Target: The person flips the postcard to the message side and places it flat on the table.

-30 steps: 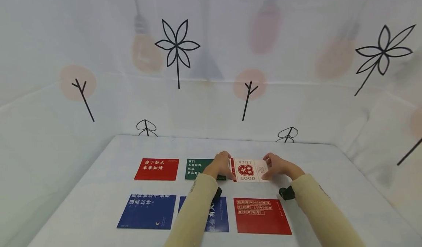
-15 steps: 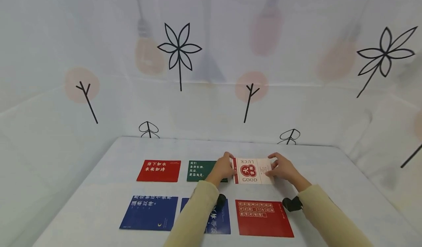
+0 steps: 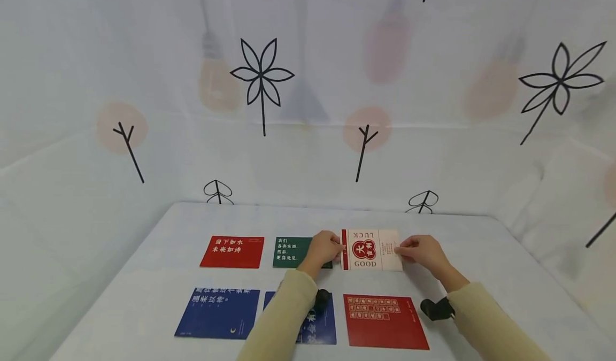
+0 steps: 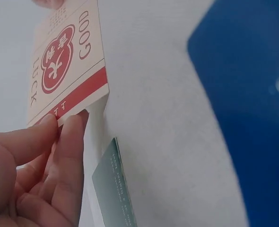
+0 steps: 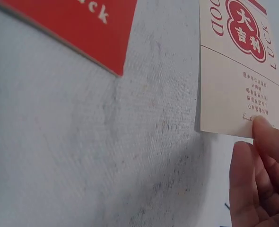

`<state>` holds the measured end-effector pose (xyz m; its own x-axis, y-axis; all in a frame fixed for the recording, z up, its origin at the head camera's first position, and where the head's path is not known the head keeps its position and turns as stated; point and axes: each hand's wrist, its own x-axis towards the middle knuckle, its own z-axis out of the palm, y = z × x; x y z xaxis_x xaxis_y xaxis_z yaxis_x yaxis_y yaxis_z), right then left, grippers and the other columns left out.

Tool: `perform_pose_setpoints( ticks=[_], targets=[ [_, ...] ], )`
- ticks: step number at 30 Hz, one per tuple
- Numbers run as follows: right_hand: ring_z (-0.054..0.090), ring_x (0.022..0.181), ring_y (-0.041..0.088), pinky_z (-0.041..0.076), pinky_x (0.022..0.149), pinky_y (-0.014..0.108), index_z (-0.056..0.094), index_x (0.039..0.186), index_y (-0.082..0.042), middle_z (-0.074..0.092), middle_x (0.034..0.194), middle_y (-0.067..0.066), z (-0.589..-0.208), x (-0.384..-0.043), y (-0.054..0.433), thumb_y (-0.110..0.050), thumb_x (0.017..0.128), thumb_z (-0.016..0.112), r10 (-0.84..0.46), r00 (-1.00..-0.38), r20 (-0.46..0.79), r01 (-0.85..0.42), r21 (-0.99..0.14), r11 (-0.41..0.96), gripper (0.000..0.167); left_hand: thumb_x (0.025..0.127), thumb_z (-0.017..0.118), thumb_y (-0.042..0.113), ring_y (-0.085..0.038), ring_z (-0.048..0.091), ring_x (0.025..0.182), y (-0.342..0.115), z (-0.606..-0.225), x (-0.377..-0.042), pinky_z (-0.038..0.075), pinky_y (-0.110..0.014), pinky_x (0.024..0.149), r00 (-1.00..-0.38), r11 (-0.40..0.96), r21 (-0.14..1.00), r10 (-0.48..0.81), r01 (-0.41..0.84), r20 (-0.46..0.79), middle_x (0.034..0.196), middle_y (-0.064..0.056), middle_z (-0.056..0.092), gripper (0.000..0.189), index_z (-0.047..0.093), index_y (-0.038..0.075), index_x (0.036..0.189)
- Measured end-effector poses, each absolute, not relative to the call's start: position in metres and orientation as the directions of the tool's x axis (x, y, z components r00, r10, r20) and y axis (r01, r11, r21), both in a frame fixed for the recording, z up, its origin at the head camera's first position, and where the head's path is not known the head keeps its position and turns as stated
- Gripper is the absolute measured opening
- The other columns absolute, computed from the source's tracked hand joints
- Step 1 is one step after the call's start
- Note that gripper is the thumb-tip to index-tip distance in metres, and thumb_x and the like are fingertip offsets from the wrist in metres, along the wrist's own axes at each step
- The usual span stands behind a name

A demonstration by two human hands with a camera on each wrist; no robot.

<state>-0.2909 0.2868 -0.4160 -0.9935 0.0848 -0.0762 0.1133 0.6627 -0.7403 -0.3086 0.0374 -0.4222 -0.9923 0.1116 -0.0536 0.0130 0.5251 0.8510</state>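
Observation:
A cream postcard [image 3: 370, 250] with a red emblem and the words GOOD LUCK is held between both hands at the back right of the white table. My left hand [image 3: 321, 251] pinches its red-striped left edge, thumb on top in the left wrist view. At the opposite short edge, the thumb and fingers of my right hand [image 3: 425, 254] pinch the card near its small printed text. A shadow lies on the table below the card [image 5: 229, 94] in the right wrist view. The left hand partly covers a green postcard [image 3: 291, 251].
A red postcard [image 3: 232, 252] lies at the back left. In the front row are a blue postcard [image 3: 217, 314], another blue one [image 3: 320, 323] partly under the left sleeve [image 3: 284, 318], and a red one [image 3: 385, 323]. A patterned white cloth [image 3: 308, 163] rises behind the table.
Both hands have gone from spread fingers at the postcard's corners to pinches at the middle of its short edges. The right hand has shifted slightly right and nearer.

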Motion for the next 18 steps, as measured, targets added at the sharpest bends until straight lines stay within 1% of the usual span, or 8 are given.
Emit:
perform_pose_setpoints(
  ticks=[2,5,9,14,18],
  targets=[
    [0.056,0.071,0.018,0.05,0.059,0.024,0.062,0.096,0.006,0.061,0.081,0.008,-0.4165,-0.2889,0.2883,-0.02,0.085,0.068,0.088,-0.992,-0.086,0.122,-0.756,0.643,0.029,0.084,0.069,0.012,-0.011,0.056,0.054,0.0368,-0.4209,-0.3073,0.047,-0.022,0.05,-0.994,0.512,0.859,0.1,0.017,-0.04,0.068,-0.002,0.057,0.012,0.064,0.001,0.087],
    [0.056,0.069,0.017,0.052,0.06,0.025,0.061,0.099,0.007,0.06,0.078,0.008,-0.4169,-0.2868,0.2877,-0.021,0.089,0.064,0.071,-0.993,-0.094,0.118,-0.794,0.596,0.03,0.084,0.07,0.013,-0.011,0.058,0.055,0.0349,-0.42,-0.3055,0.049,-0.023,0.051,-0.997,0.485,0.874,0.081,0.022,-0.02,0.067,-0.001,0.058,0.012,0.065,0.002,0.085],
    [0.06,0.068,0.017,0.054,0.063,0.029,0.057,0.103,0.009,0.062,0.078,0.008,-0.4162,-0.2862,0.2859,-0.022,0.092,0.06,0.041,-0.993,-0.111,0.116,-0.854,0.507,0.033,0.085,0.069,0.015,-0.011,0.058,0.058,0.0329,-0.4189,-0.3051,0.049,-0.023,0.053,-0.998,0.472,0.881,0.068,0.04,0.009,0.069,-0.001,0.058,0.013,0.065,0.003,0.087],
    [0.064,0.071,0.018,0.055,0.066,0.029,0.052,0.11,0.014,0.065,0.081,0.01,-0.4133,-0.2841,0.2864,-0.021,0.095,0.055,0.002,-0.994,-0.11,0.101,-0.902,0.42,0.038,0.086,0.068,0.02,-0.01,0.055,0.061,0.031,-0.4183,-0.306,0.047,-0.023,0.054,-0.998,0.487,0.872,0.059,0.058,0.034,0.073,0.0,0.057,0.015,0.064,0.005,0.089],
    [0.065,0.074,0.018,0.055,0.069,0.028,0.05,0.115,0.016,0.066,0.085,0.012,-0.4107,-0.2816,0.2877,-0.022,0.097,0.051,0.007,-0.994,-0.109,0.104,-0.915,0.389,0.042,0.086,0.068,0.021,-0.012,0.056,0.059,0.03,-0.4186,-0.3051,0.047,-0.023,0.052,-0.998,0.463,0.886,0.063,0.036,0.008,0.072,-0.001,0.056,0.016,0.065,0.006,0.09]
  ],
)
